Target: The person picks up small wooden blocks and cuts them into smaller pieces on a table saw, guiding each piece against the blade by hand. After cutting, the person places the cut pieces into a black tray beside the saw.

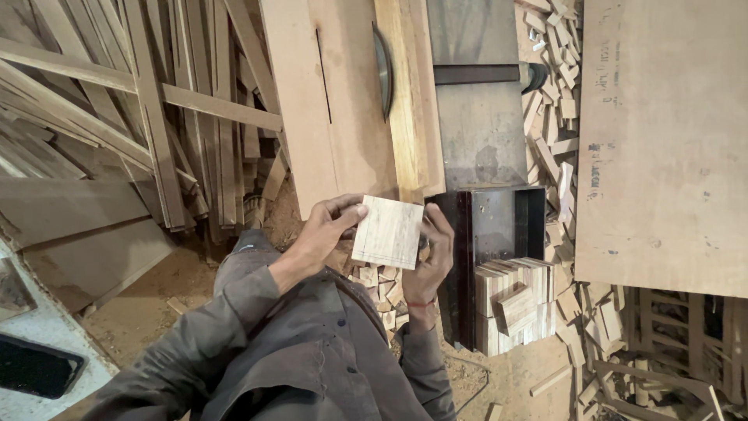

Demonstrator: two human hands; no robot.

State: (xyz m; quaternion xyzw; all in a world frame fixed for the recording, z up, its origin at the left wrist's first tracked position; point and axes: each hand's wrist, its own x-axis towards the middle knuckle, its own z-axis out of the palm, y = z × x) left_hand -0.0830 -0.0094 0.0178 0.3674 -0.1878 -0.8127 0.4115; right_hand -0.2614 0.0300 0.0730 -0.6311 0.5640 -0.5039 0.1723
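Observation:
A pale square wooden block with a fine grain is held up in front of me, over my lap. My left hand grips its left edge, thumb on the front face. My right hand supports it from the right and below, fingers behind the block. Past the block, a circular saw blade stands in its slot in the wooden saw table.
A dark metal box to the right holds stacked cut blocks. Small offcuts litter the floor beyond it. Long wooden strips pile at left. A large plywood sheet lies at right. Sawdust covers the floor.

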